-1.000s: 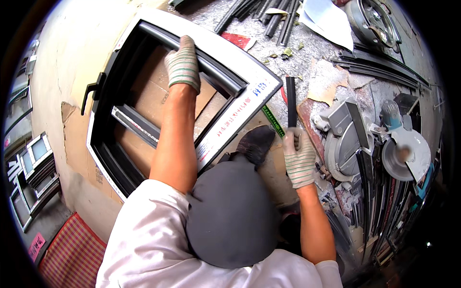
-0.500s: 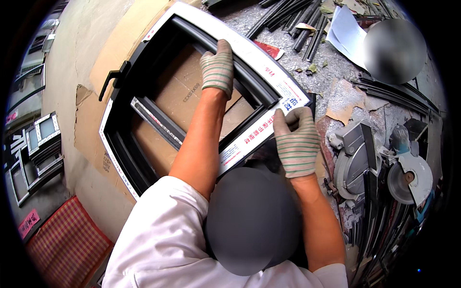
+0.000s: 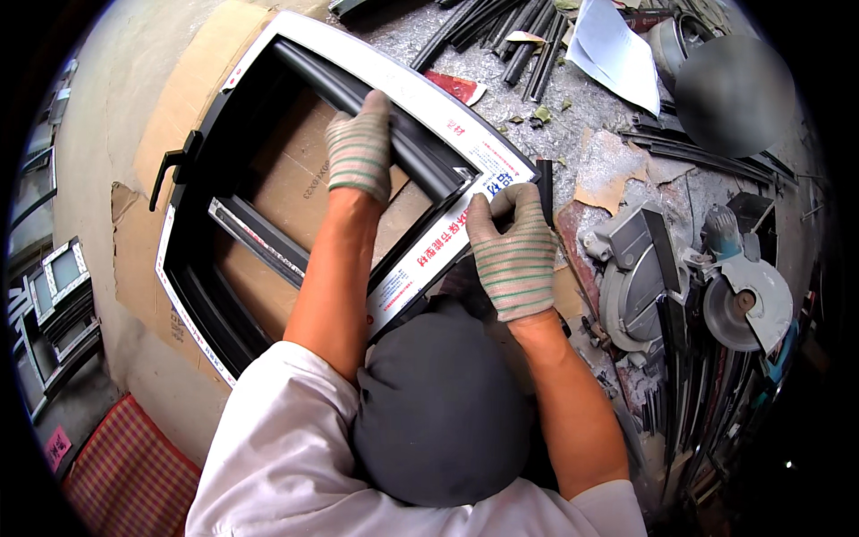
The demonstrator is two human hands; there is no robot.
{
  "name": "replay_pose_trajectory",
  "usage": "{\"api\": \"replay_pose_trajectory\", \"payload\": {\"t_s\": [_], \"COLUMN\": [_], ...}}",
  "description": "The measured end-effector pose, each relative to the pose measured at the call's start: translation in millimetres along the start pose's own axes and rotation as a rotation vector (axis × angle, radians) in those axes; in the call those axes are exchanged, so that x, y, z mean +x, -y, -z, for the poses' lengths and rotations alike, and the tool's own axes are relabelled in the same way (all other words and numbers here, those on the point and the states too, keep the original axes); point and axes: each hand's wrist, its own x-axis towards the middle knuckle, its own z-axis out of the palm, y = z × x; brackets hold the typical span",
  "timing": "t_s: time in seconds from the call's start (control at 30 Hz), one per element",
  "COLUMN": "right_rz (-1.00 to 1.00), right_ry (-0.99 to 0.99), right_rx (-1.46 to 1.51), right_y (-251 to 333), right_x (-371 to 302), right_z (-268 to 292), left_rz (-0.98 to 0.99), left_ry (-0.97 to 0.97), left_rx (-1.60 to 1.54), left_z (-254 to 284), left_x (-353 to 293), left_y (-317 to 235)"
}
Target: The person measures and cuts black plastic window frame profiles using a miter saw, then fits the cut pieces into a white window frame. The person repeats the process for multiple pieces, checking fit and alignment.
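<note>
A white-faced window frame (image 3: 407, 80) with black inner channels lies tilted in front of me. My left hand (image 3: 360, 152), in a striped knit glove, is closed round a long black strip (image 3: 416, 152) along the frame's right inner side. A small bright spot shows at the strip's near end, by the frame corner. My right hand (image 3: 514, 251), gloved alike, has its fingers curled at that corner, with the thumb against the white face. Whatever those fingers hold, if anything, is hidden. A dark bar (image 3: 259, 237) crosses the opening, and a black handle (image 3: 174, 166) sticks out on the left.
Cardboard (image 3: 201, 80) lies under the frame. Black offcuts (image 3: 537, 54) and a white sheet (image 3: 613, 54) lie at the far right. A circular saw (image 3: 747, 304) stands on the right. Smaller frames (image 3: 58, 295) and a checked cloth (image 3: 130, 465) are at the left.
The whole view has shifted, so the frame and both hands appear farther left. Both hands keep nearly the same places on the frame.
</note>
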Motion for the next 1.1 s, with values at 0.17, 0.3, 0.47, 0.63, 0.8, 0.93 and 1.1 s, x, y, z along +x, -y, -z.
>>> {"api": "replay_pose_trajectory", "payload": {"t_s": [0.17, 0.3, 0.47, 0.63, 0.8, 0.93, 1.1], "right_rz": [-0.032, 0.021, 0.042, 0.055, 0.073, 0.087, 0.078], "right_ry": [-0.001, -0.055, -0.027, -0.023, -0.045, -0.039, -0.034], "right_rx": [0.003, -0.066, -0.01, 0.058, 0.017, 0.026, 0.034], "right_y": [0.7, -4.2, -1.2, -5.2, -3.1, -2.9, -2.6], "right_x": [2.3, 2.6, 0.4, -0.5, -1.3, -1.6, -1.6], "right_z": [3.6, 1.6, -0.8, -2.1, -1.1, -1.2, -1.0], "left_rz": [0.144, 0.073, 0.001, 0.032, 0.083, 0.07, -0.005], "left_ry": [0.077, 0.236, 0.389, 0.402, 0.386, 0.339, 0.324], "left_rx": [-0.062, -0.085, -0.338, -0.424, -0.408, -0.339, -0.207], "left_z": [43.1, 52.0, 57.5, 55.5, 53.6, 49.7, 47.0], "left_x": [-10.6, -25.2, -32.4, -14.9, -2.6, 5.8, 4.4], "left_y": [21.5, 13.6, 8.8, 16.3, 22.1, 32.2, 35.4]}}
